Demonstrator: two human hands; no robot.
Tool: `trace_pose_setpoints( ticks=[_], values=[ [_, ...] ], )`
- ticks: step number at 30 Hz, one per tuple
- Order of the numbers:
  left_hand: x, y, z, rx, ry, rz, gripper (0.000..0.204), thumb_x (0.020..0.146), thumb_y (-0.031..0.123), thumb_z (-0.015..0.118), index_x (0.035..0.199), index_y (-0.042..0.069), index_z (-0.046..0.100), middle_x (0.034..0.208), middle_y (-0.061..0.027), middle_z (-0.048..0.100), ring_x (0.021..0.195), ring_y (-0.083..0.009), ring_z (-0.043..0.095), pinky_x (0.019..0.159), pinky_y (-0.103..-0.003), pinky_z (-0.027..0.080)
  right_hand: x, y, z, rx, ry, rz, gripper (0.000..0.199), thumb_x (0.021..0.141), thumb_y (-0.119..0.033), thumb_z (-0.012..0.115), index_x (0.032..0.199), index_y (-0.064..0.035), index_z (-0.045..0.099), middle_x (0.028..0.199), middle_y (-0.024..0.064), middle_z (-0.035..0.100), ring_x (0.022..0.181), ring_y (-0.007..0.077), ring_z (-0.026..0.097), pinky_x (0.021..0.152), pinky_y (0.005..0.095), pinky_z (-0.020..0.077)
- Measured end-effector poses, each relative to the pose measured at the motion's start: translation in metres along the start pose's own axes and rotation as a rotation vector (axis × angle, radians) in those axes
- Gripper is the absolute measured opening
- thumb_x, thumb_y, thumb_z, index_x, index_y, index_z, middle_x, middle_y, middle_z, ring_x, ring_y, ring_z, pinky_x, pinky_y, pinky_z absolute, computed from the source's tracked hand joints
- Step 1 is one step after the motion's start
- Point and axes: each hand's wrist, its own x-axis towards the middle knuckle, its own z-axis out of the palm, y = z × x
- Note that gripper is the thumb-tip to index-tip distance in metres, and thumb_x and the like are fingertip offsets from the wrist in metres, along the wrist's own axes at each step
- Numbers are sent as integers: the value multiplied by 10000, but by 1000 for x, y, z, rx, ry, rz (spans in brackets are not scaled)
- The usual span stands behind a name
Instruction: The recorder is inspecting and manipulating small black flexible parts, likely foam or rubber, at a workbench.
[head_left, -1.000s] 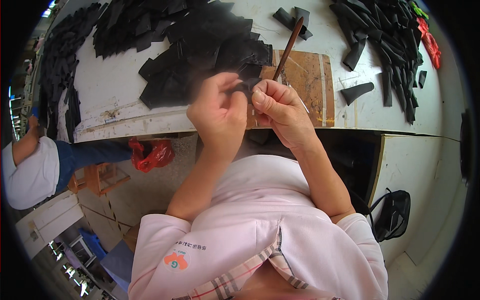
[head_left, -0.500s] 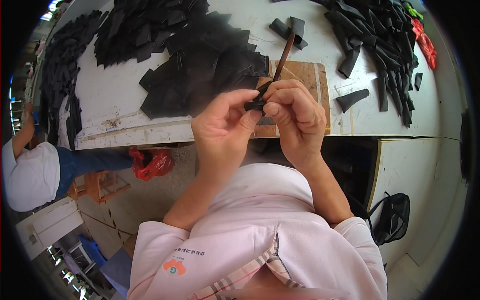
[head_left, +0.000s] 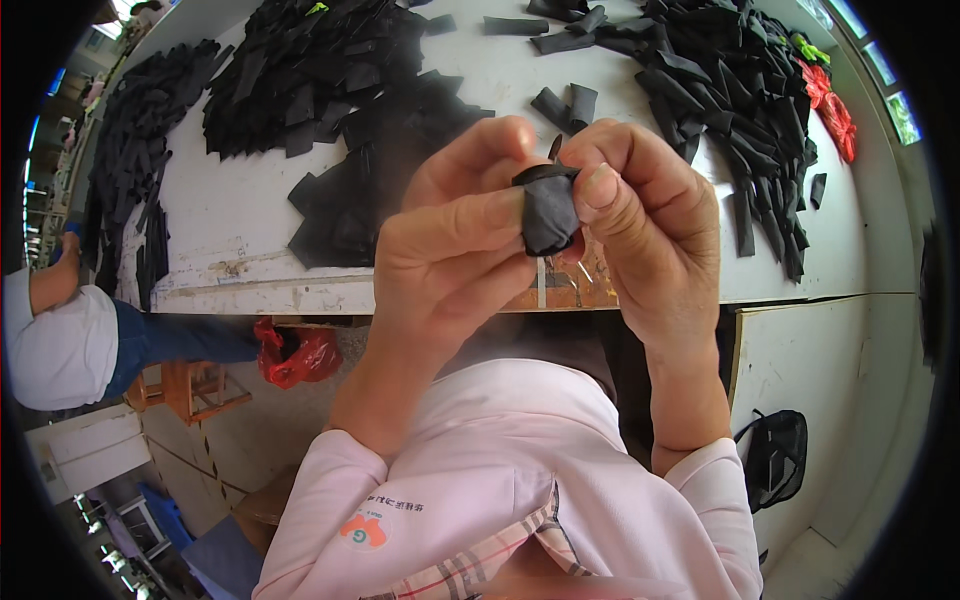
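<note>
A small black fabric piece (head_left: 548, 212), bunched into a rounded shape, is held up above the near edge of the table. My left hand (head_left: 430, 235) pinches its left side, the thumb lying against the cloth. At its right upper edge, my right hand (head_left: 660, 220) grips it between thumb and forefinger. The dark tip of a thin stick (head_left: 555, 148) shows just behind the cloth; the rest of it is hidden. Below my hands, part of a brown wooden board (head_left: 592, 285) lies on the white table (head_left: 250, 285).
Heaped black fabric pieces (head_left: 300, 65) cover the left and middle of the table. Black fabric tubes (head_left: 750, 110) pile up at the right, beside a red plastic bag (head_left: 832, 115). Another person (head_left: 65, 345) is at the left, near a wooden stool (head_left: 190, 390).
Both hands have risen with the fabric piece, closer to the camera. The cloth now shows a broad rounded face, and most of the stick has gone from sight.
</note>
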Motion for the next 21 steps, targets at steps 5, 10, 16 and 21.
trace_pose_setpoints(
  ticks=[5, 10, 16, 21],
  values=[
    [21, 13, -3, -419, -280, -185, 355, 862, -30, 362, 1215, -54, 329, 917, -145, 576, 495, -72, 507, 363, -147, 361, 20, -19, -2, -31, -106, -166, 277, 850, -270, 561, 777, -5, 533, 656, -21, 456, 534, 32, 392, 466, 157, 319],
    [38, 18, -32, -250, 57, -282, 256, 870, 14, 396, 1112, -41, 458, 682, -65, 570, 320, 2, 291, 275, -138, 225, 36, 24, -32, 123, -155, 356, 290, 857, -261, 552, 689, -25, 542, 585, -34, 423, 524, 28, 358, 442, 177, 295],
    [34, 13, -53, -162, 251, -201, 202, 819, -1, 500, 1020, -24, 505, 723, -60, 578, 353, 3, 324, 292, -136, 222, 37, 46, -31, 433, -192, 424, 276, 848, -260, 567, 685, -42, 521, 612, -18, 438, 522, 43, 376, 458, 175, 321],
    [30, 7, -49, 151, 276, -91, 181, 815, 24, 542, 988, -30, 521, 721, -55, 581, 397, -1, 365, 328, -149, 271, 32, 49, -34, 525, -198, 445, 240, 851, -243, 562, 719, -47, 519, 635, -13, 447, 550, 49, 394, 476, 172, 334]
  ],
)
